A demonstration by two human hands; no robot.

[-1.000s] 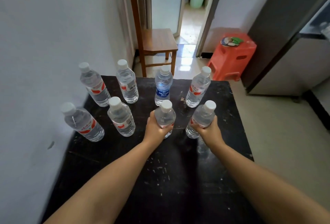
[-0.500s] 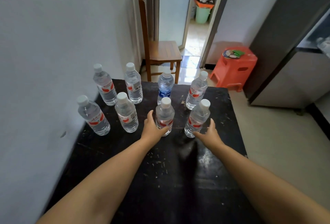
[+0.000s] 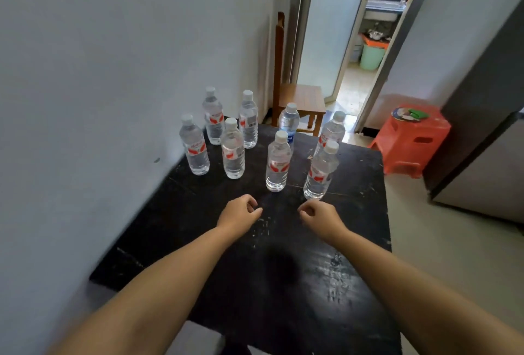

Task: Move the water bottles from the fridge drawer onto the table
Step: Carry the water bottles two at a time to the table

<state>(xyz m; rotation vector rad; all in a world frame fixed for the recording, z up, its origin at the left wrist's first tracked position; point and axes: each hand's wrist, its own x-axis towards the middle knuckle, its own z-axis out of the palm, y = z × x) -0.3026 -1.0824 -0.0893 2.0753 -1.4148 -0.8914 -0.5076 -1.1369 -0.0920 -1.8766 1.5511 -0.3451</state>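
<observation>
Several clear water bottles with white caps stand upright on the black table (image 3: 354,213). The two nearest are a red-labelled bottle (image 3: 278,163) and another (image 3: 320,173) to its right. A blue-labelled bottle (image 3: 289,122) stands behind them. My left hand (image 3: 239,217) hovers over the table just short of the nearer bottle, fingers loosely curled and holding nothing. My right hand (image 3: 320,218) is beside it, likewise loosely curled and empty, a little in front of the right bottle.
A grey wall runs along the table's left side. A wooden chair (image 3: 300,99) stands behind the table by an open doorway. An orange plastic stool (image 3: 411,139) sits on the floor at right, next to the grey fridge (image 3: 487,139).
Both hands have let go of the two front bottles and drawn back toward me. The bottles stay standing. My view has lifted and pulled away from the table.
</observation>
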